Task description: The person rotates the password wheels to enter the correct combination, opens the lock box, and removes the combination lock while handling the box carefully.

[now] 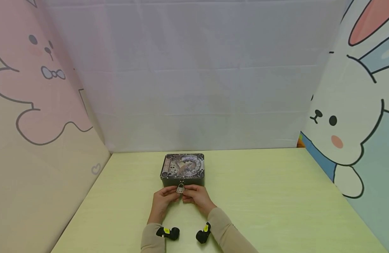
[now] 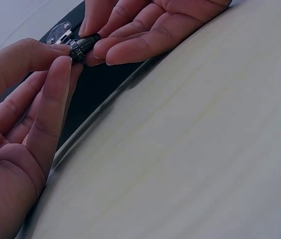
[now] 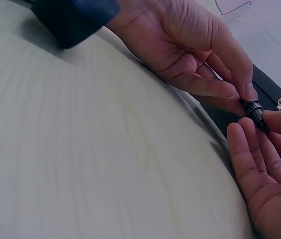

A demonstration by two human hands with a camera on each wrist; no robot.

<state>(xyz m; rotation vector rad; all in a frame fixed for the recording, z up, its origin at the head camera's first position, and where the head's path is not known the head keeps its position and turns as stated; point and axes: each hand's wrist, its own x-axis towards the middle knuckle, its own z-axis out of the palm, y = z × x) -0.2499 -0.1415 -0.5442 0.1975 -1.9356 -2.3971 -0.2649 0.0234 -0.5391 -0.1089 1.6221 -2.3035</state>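
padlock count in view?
1: the padlock is at the front of the box, pinched between the left hand and right hand. The box's far side is hidden.

Box (image 1: 183, 169) blk w/ ornate grey-pinkish print, padlock (image 1: 180, 189) prob silver, table (image 1: 276, 196) pale yel-grn, sleeves (image 1: 227, 226) beige.
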